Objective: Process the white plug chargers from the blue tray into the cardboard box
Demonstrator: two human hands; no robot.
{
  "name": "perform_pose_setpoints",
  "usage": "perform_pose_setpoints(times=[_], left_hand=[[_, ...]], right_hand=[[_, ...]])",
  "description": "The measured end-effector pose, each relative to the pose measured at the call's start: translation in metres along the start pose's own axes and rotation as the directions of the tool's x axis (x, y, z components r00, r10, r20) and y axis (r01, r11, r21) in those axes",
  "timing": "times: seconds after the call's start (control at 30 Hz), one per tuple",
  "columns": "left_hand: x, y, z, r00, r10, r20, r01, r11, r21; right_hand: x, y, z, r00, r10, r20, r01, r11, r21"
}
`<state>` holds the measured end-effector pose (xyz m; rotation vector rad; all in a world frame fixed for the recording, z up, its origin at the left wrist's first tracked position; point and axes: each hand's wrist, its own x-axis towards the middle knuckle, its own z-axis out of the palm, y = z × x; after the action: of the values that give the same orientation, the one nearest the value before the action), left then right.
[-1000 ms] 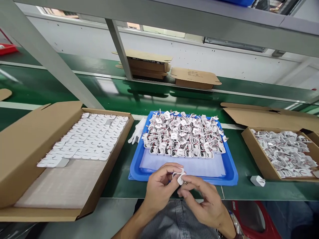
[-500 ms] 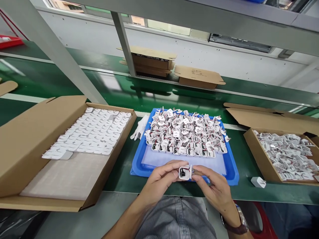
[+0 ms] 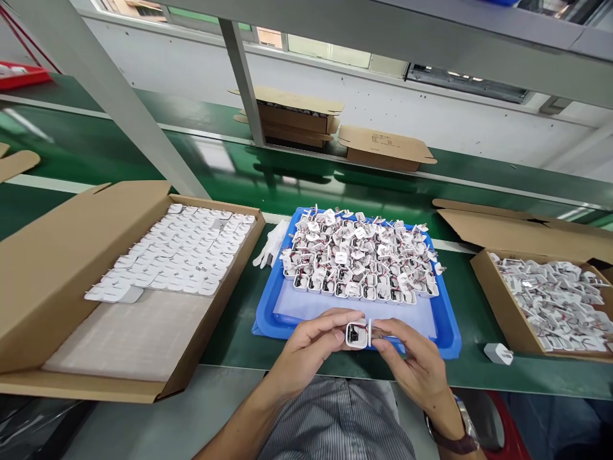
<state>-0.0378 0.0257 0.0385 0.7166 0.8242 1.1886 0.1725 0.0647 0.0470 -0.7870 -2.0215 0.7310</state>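
Observation:
My left hand (image 3: 311,342) pinches the white housing of a small plug charger (image 3: 356,335), its open side turned up to show dark parts inside. Between the thumb and fingers of my right hand (image 3: 412,354) are the metal prongs of the charger's white end cap (image 3: 370,333), held upright beside the housing. A short red wire shows near the gap between them. Both hands are over the front rim of a blue tray (image 3: 268,327), which holds many open housings with wired caps.
On the left, an open cardboard box (image 3: 211,342) holds rows of white chargers (image 3: 182,255). Another box (image 3: 507,310) on the right contains loose white pieces with wires. One closed charger (image 3: 499,353) lies between tray and right box. A white glove (image 3: 271,245) rests behind the tray's left side.
The view has shifted slightly. Both hands keep the same hold on the housing and cap, with hardly any movement between them.

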Motion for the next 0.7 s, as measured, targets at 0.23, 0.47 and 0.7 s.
perform_pose_setpoints(times=[0.23,0.47,0.7], left_hand=[[0.0006,0.0027,0.0000,0.999,-0.034,0.018,0.035,0.997,-0.072],[0.0005,0.0008,-0.0023,0.998,0.053,0.039,-0.057,0.994,0.096],[-0.0018,-0.0014,0.0023,0.987,0.154,-0.035,-0.140,0.955,0.263]], right_hand=[[-0.0026,0.0014,-0.0002,1.000,0.019,0.023,-0.019,1.000,-0.007],[-0.0006,0.0004,-0.0013,0.995,-0.087,0.049,0.089,0.994,-0.056],[0.0024,-0.0048,-0.0068,0.947,-0.239,0.215,0.300,0.897,-0.325]])
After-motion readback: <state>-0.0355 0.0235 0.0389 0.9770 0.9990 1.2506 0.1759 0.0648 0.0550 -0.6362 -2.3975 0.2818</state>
